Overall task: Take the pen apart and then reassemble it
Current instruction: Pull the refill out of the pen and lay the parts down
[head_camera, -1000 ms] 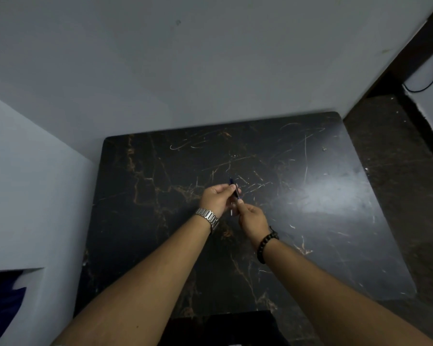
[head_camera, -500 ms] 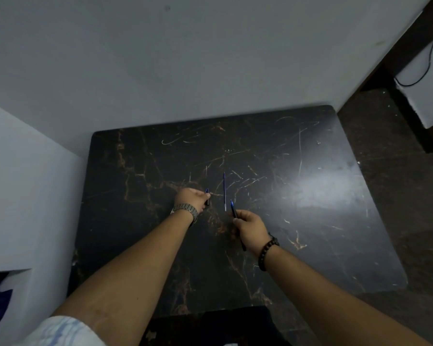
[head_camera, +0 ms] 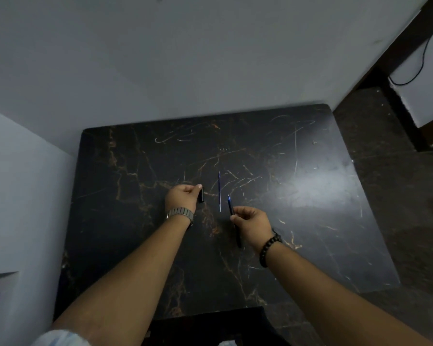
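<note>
- A grey wall [head_camera: 185, 58] stood behind the scene, meeting a second wall on the left.
- A black marble-patterned table [head_camera: 310, 221] with gold veins and pale scratches filled the middle of the view, pushed into that corner.
- The left hand [head_camera: 181, 197] rested on the table, fingers curled round a short dark pen piece [head_camera: 202, 196] that stuck out at the thumb side; a metal watch [head_camera: 180, 214] sat on its wrist.
- The right hand [head_camera: 251, 222] pinched the dark pen barrel [head_camera: 231, 208], whose tip pointed away and up-left; a black beaded bracelet [head_camera: 269, 247] circled that wrist.
- The thin blue ink refill [head_camera: 219, 192] lay on the table between the two hands, touching neither, lengthwise away from the person.
</note>
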The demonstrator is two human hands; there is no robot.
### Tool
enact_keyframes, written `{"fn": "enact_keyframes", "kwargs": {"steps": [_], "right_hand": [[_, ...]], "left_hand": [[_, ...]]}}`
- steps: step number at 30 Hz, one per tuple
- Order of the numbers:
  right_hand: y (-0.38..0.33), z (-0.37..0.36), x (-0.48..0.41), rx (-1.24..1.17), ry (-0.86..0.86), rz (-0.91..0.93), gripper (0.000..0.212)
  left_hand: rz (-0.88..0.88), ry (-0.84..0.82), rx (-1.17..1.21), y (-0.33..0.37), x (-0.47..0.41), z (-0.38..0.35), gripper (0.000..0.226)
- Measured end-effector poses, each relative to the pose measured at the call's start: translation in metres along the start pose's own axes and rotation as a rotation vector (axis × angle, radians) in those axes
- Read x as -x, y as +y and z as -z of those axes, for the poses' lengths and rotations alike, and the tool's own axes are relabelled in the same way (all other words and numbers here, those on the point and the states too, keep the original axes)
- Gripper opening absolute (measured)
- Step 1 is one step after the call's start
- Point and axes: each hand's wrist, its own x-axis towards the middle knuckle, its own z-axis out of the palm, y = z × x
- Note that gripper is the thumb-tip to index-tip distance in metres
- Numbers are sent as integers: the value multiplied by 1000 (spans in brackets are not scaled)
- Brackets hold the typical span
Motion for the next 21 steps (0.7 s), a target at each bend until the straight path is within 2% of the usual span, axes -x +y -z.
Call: {"fn": "enact_keyframes", "kwargs": {"steps": [2, 4, 6, 8, 11, 15, 21], "right_hand": [[-5, 0, 1, -39, -5, 6, 19], [-9, -2, 0, -70, -18, 18, 19], [-11, -4, 0, -85, -60, 39, 20], [-12, -6, -1, -87, -110, 52, 20], [-12, -8, 0, -74, -211, 1, 16], [-8, -4, -4, 9, -303, -50, 20], [-6, -6, -4, 159, -139, 6, 9]], "left_hand": [[-120, -66, 51, 5, 13, 1, 20], [-179, -290, 144, 9, 29, -1, 13], [-146, -533, 278, 10, 43, -4, 22], [-64, -669, 489, 9, 52, -6, 27], [-3, -671, 587, 10, 58, -3, 24], [-21, -630, 493, 11, 56, 2, 19], [-25, -500, 395, 15, 63, -5, 17]]}}
